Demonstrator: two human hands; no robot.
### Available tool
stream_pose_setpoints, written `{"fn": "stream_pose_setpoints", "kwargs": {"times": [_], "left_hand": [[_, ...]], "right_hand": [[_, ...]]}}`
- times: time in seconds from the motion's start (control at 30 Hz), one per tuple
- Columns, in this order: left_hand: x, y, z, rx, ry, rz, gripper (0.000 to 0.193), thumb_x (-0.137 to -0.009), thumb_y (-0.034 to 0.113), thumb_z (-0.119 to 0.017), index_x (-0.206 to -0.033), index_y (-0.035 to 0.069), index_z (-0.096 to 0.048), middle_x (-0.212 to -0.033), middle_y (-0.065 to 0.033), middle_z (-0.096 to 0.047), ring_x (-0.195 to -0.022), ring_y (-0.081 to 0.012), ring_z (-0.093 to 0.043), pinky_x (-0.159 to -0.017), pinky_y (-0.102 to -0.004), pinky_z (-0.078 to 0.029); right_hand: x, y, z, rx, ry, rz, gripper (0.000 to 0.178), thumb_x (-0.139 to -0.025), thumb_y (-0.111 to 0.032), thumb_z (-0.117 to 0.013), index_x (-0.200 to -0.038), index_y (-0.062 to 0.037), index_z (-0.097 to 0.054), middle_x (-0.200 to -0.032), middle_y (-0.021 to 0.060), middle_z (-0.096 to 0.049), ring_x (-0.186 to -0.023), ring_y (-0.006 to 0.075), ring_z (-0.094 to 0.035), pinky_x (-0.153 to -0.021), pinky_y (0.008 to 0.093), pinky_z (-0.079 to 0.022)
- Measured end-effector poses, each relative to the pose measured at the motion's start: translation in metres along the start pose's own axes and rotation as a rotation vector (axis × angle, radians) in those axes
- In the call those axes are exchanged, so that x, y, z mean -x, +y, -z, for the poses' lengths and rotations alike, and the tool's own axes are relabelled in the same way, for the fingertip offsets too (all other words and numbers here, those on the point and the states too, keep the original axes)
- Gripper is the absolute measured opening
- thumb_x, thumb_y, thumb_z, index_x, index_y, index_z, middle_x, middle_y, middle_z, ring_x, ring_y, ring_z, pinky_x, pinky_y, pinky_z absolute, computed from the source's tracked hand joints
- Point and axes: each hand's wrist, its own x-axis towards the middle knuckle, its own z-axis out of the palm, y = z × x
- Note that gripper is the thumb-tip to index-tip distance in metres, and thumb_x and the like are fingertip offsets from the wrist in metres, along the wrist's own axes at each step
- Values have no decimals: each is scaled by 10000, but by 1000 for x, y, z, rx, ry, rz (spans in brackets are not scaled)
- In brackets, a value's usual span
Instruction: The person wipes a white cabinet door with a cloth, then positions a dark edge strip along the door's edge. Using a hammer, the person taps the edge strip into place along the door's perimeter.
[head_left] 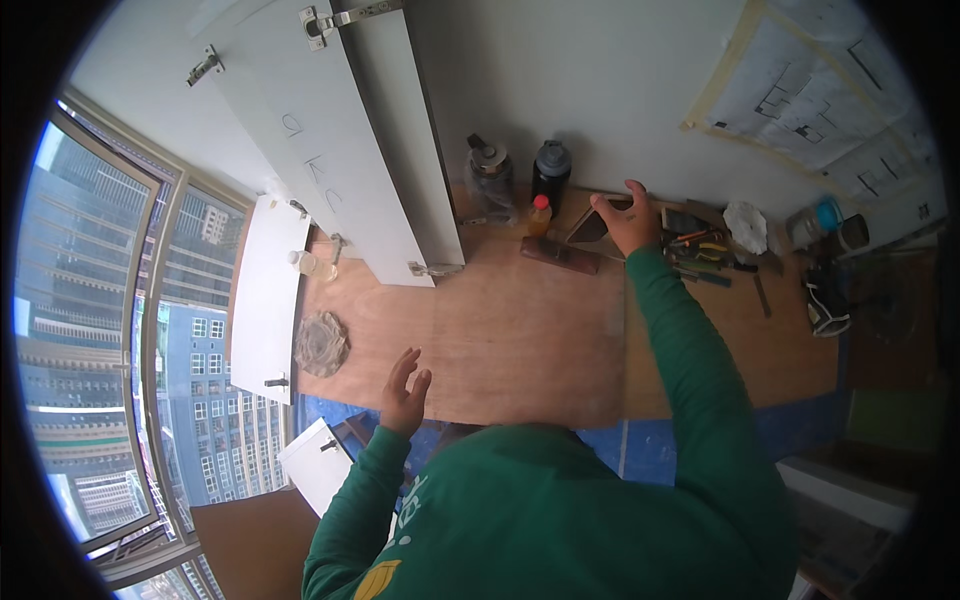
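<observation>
My right hand [632, 222] reaches to the back of the plywood worktop [500, 340], its thumb and fingers apart in a curve. Close to its thumb is a dark, flat-sided object [590, 224] with a pale edge; whether they touch is hard to make out. In front of that lies a reddish-brown, elongated case or block [558, 255]. My left hand [404, 396] is raised over the worktop's front edge at the left, fingers spread and nothing in them.
White cabinet doors with hinges [330, 150] stand at the left. Two flasks [551, 172] and a red-capped bottle [539, 214] are by the wall. Pliers and other hand tools [712, 250] lie at the right. A clear bottle [313, 265] and crumpled plastic bundle [322, 344] sit at the left.
</observation>
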Motion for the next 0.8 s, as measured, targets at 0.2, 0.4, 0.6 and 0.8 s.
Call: {"fn": "stream_pose_setpoints", "kwargs": {"times": [0.2,0.4,0.6,0.8], "left_hand": [[103,-163,46,-152,53,419,510,-945,269,-663,-1386,33,-562,-1302,-216,-647,-1128,-333,-676,-953,-414,-535],[264,-257,70,-339,-50,736,555,-925,362,-659,-1300,-44,-606,-1241,-249,-670,-1182,-357,-644,-1010,-413,-498],[348,-344,57,-347,-144,702,526,-928,377,-646,-1301,7,-621,-1234,-218,-685,-1145,-341,-669,-989,-406,-520],[354,-333,45,-214,-123,813,496,-942,350,-663,-1322,36,-610,-1207,-185,-713,-1104,-306,-699,-962,-385,-537]], "right_hand": [[-90,47,-42,81,111,-137,971,-742,-532,-804,-1424,53,-435,-1244,333,-621,-1170,453,-616,-1008,491,-496],[-116,67,-84,149,116,-258,1113,-727,-454,-836,-1467,149,-265,-1215,353,-628,-1143,441,-643,-985,449,-534],[-131,76,-101,73,44,-424,1221,-709,-432,-849,-1466,221,-146,-1243,352,-615,-1113,417,-668,-972,402,-545],[-125,62,-118,152,52,-485,1285,-718,-413,-842,-1509,198,-33,-1275,329,-616,-1161,386,-654,-1020,386,-526]]}}
